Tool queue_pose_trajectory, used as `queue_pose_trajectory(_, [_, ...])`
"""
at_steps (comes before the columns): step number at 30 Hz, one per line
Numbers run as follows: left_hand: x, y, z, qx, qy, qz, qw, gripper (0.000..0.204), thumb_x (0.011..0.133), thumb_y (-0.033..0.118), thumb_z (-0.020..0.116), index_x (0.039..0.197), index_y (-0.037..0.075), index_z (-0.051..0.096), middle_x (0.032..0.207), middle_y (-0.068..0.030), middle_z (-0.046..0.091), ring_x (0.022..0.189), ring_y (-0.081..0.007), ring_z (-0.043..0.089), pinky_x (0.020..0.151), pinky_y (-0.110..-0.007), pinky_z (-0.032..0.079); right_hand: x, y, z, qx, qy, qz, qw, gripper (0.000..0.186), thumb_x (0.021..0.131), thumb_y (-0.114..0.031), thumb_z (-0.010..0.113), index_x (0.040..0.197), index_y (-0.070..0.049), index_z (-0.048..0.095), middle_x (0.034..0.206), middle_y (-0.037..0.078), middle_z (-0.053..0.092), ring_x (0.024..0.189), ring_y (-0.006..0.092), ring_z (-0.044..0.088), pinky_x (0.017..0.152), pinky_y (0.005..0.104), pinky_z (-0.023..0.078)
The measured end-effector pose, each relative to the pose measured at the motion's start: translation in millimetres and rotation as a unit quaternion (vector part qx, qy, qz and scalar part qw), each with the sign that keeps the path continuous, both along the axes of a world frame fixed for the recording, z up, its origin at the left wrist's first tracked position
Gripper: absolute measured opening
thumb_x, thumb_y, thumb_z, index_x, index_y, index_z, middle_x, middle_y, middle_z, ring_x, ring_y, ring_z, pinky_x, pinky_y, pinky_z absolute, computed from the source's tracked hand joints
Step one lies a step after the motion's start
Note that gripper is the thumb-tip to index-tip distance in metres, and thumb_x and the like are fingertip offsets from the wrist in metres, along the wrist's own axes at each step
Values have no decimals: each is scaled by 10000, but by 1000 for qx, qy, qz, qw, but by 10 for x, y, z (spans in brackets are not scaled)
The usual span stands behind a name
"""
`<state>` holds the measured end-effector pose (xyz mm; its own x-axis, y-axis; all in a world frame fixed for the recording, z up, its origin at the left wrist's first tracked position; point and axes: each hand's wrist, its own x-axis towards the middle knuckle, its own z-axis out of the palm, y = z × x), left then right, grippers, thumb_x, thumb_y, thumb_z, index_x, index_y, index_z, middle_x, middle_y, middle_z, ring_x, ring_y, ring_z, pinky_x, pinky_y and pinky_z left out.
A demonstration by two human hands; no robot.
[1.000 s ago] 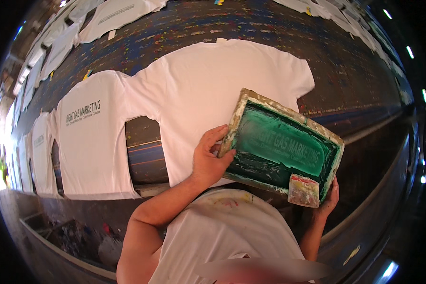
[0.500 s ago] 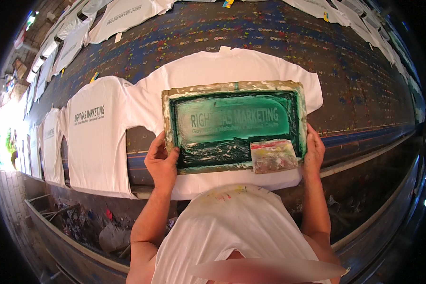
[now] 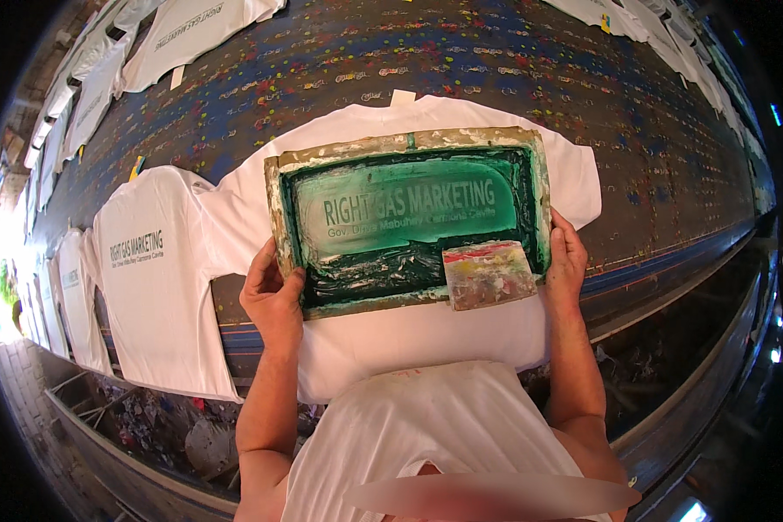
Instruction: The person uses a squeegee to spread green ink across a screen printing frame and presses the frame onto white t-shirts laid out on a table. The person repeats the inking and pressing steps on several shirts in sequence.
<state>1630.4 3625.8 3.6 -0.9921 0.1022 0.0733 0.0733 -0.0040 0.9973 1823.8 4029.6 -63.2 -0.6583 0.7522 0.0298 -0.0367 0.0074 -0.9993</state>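
A wooden screen-printing frame [image 3: 339, 146] with green mesh is held level over a white T-shirt [image 3: 391, 341]; whether it touches the cloth I cannot tell. My left hand [image 3: 272, 291] grips its left side near the lower corner, thumb over the rim. On the right side, my right hand [image 3: 567, 265] clasps the outer edge, fingers along it. Dark green ink lies along the mesh's near part. A flat, paint-smeared squeegee [image 3: 490, 274] rests at the frame's lower right, overlapping the near rim. Dark lettering shows in the mesh.
A printed white T-shirt [image 3: 157, 287] lies just left, with several more beyond it along the edge. Other shirts [image 3: 200, 39] lie across the far side of the long, paint-speckled table [image 3: 322, 74]. Below the near edge is a trough [image 3: 209, 444] with rubbish.
The view has shifted slightly. Over the shirt, the frame has moved a little away from me, toward the collar. Both hands keep their hold, and the squeegee stays in the same corner.
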Motion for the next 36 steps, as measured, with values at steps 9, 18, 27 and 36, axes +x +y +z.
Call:
queue_pose_trajectory(9, [4,0,13,3,-11,6,1000,625,927,-204,690,1538,-88,629,1447,-150,733,1287,-194,717,1144,-327,534,-34,6,42,0,1,7,1000,432,1207,-201,561,1525,77,651,1435,139,733,1289,170,668,1140,331,503])
queue_pose_trajectory(18, [-58,-26,-145,7,18,16,1000,647,859,-207,726,1494,-100,661,1470,-158,709,1362,-226,680,1214,-368,494,-28,6,-24,24,-50,-42,998,426,1219,-214,529,1516,58,668,1467,144,708,1282,207,665,1139,364,504])
queue_pose_trajectory(27, [-88,40,-186,22,79,25,996,597,822,-95,759,1416,-30,732,1481,-201,704,1354,-280,697,1153,-362,550,-56,49,-15,27,14,27,999,591,1208,-379,581,1587,75,584,1502,143,687,1274,222,693,1098,383,548])
queue_pose_trajectory(36, [-158,23,-132,9,73,15,997,595,816,-97,772,1406,-23,742,1470,-196,714,1343,-275,703,1130,-355,569,-60,107,-17,6,23,39,999,572,1201,-339,601,1584,86,578,1498,152,689,1256,226,712,1086,394,571])
